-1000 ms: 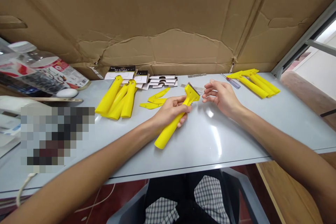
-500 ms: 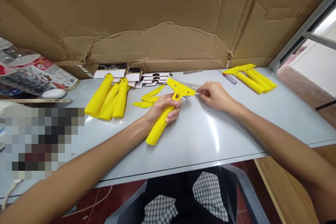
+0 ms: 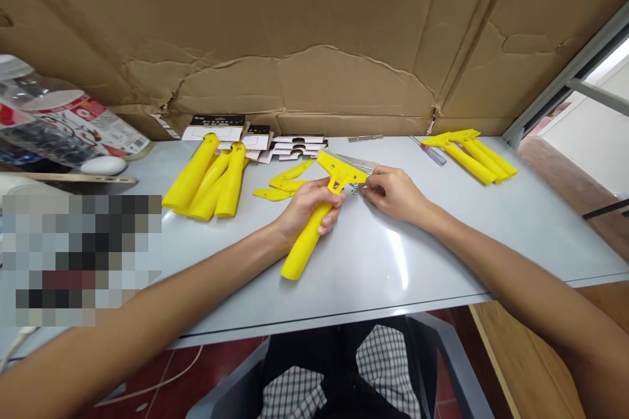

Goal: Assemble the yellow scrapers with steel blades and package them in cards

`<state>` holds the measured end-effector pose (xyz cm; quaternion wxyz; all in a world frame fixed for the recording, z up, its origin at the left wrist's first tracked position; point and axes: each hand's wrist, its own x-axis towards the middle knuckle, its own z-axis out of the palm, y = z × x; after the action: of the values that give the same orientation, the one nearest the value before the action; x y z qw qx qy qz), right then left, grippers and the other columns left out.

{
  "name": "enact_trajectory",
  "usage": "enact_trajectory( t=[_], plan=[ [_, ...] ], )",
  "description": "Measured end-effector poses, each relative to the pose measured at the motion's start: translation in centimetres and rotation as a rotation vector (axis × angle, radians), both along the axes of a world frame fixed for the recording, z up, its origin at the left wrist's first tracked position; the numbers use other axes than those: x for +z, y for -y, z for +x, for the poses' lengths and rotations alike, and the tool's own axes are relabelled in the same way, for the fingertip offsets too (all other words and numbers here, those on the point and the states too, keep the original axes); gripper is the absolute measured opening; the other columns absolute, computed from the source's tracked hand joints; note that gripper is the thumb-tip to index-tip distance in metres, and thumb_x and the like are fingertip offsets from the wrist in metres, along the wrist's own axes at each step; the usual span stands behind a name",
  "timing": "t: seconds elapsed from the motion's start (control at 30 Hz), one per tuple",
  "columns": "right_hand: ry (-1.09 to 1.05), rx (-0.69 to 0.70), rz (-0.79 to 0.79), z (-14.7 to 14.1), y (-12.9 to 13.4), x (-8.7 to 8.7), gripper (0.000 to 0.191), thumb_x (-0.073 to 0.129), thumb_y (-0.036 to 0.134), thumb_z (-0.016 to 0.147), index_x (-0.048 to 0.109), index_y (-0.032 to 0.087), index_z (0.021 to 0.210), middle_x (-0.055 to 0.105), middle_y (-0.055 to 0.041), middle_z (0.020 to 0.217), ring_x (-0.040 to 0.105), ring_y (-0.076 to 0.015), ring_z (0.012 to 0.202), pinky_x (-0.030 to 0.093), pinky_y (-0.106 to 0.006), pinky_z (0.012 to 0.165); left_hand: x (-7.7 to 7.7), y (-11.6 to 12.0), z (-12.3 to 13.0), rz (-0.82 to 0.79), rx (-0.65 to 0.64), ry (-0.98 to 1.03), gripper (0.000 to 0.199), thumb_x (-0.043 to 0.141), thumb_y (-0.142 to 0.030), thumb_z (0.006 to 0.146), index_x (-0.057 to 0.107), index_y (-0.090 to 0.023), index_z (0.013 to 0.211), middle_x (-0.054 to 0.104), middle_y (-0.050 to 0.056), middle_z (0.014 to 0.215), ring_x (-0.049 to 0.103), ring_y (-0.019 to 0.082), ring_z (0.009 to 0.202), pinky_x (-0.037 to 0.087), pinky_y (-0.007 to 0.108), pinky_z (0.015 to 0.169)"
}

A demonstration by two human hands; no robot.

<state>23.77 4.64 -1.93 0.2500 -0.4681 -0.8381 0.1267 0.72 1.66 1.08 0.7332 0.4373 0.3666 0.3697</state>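
Note:
My left hand [image 3: 314, 209] is wrapped round the neck of a yellow scraper handle [image 3: 307, 242], its wide head tilted up. My right hand [image 3: 393, 193] is closed in a pinch at the right end of that head; what its fingertips hold is hidden. Small screws [image 3: 354, 189] lie just left of my right fingertips. Behind the head lie thin metal blades [image 3: 361, 162]. Several flat yellow pieces [image 3: 289, 177] rest on the table behind my left hand.
Yellow handles [image 3: 189, 177] and printed cards [image 3: 213, 127] are at the back left, more yellow tools [image 3: 469, 157] and a screwdriver [image 3: 432, 153] at the back right. A plastic bottle [image 3: 83, 118] and white mouse [image 3: 103, 165] lie far left. Cardboard [image 3: 295, 19] stands behind the table.
My right hand has moved slightly left and down, close against the right end of the scraper head. My left hand keeps hold of the handle. The camera view has shifted a little.

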Motion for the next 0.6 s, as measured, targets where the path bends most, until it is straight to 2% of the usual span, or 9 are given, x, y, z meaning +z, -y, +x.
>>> enact_trajectory(
  t=[0.17, 0.4, 0.5, 0.6],
  plan=[
    [0.026, 0.024, 0.012, -1.0, 0.2, 0.0, 0.019, 0.063, 0.016, 0.1, 0.081, 0.021, 0.093, 0.071, -0.0071, 0.096, 0.062, -0.0204, 0.083, 0.042, -0.032, 0.075, -0.1, 0.7, -0.8, -0.026, 0.025, -0.03, 0.021, 0.074, -0.027, 0.068, 0.055, -0.019, 0.065, 0.048, -0.003, 0.042, 0.038, 0.008, 0.029, 0.03, 0.019, 0.03],
    [0.014, 0.064, -0.004, -1.4, -0.1, -0.1, 0.02, 0.062, 0.016, 0.102, 0.079, 0.019, 0.093, 0.073, -0.0093, 0.1, 0.066, -0.0233, 0.09, 0.047, -0.035, 0.082, 0.0, 0.8, -1.0, -0.044, -0.005, -0.012, 0.016, 0.072, -0.027, 0.066, 0.057, -0.019, 0.064, 0.048, -0.003, 0.04, 0.038, 0.008, 0.027, 0.029, 0.019, 0.029],
    [-0.002, 0.046, -0.002, -0.9, -0.3, 0.0, 0.017, 0.064, 0.016, 0.1, 0.078, 0.019, 0.09, 0.072, -0.0082, 0.096, 0.065, -0.0229, 0.087, 0.046, -0.035, 0.08, -0.1, 0.7, -1.0, -0.036, -0.014, 0.0, 0.015, 0.071, -0.026, 0.066, 0.058, -0.019, 0.064, 0.048, -0.003, 0.04, 0.038, 0.009, 0.027, 0.029, 0.019, 0.03],
    [-0.087, -0.004, 0.015, -0.1, -0.2, 0.8, 0.015, 0.065, 0.015, 0.096, 0.078, 0.021, 0.091, 0.073, -0.006, 0.093, 0.063, -0.0204, 0.079, 0.046, -0.035, 0.077, -0.2, 0.8, -1.1, -0.032, -0.017, 0.008, 0.014, 0.07, -0.025, 0.066, 0.058, -0.019, 0.064, 0.049, -0.003, 0.041, 0.038, 0.008, 0.028, 0.03, 0.019, 0.03]
  ],
)
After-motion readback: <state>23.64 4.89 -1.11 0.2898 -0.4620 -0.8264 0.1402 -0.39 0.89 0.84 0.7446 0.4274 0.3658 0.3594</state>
